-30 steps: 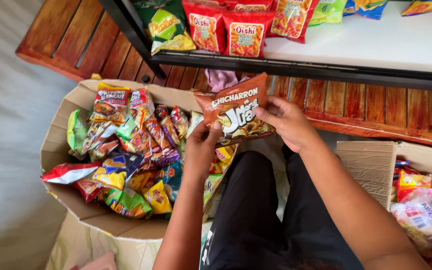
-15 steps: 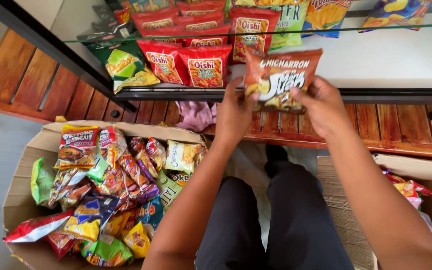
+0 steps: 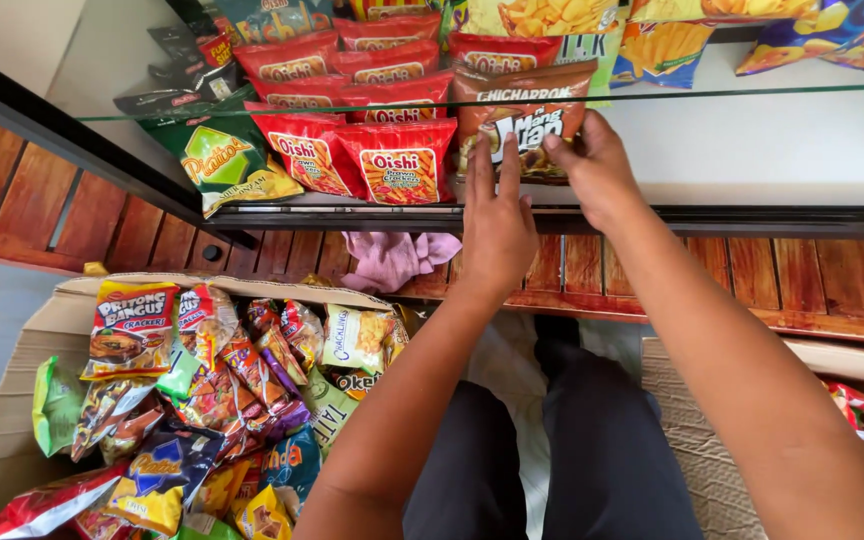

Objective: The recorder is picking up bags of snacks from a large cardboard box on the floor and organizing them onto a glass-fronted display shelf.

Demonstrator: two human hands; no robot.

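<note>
Both hands reach up to the shelf; far left below, an open cardboard box [image 3: 12, 440] holds mixed snack packets; on the white glass-fronted shelf [image 3: 752, 150] stand red crinkled snack packets [image 3: 392, 160]; just right of them the left hand [image 3: 497, 215] presses flat, fingers straight, against a brown foil snack bag [image 3: 522, 110]; the right hand [image 3: 592, 165] pinches its right edge; the bag looks mid-placement, upright, long axis vertical, front facing out; release calls for it to stand steadily.

Small shop: glass display shelf [image 3: 752, 150] was stocked with rows of red snack bags [image 3: 392, 160], a cardboard box [image 3: 22, 420] of assorted snack packets sat below
</note>
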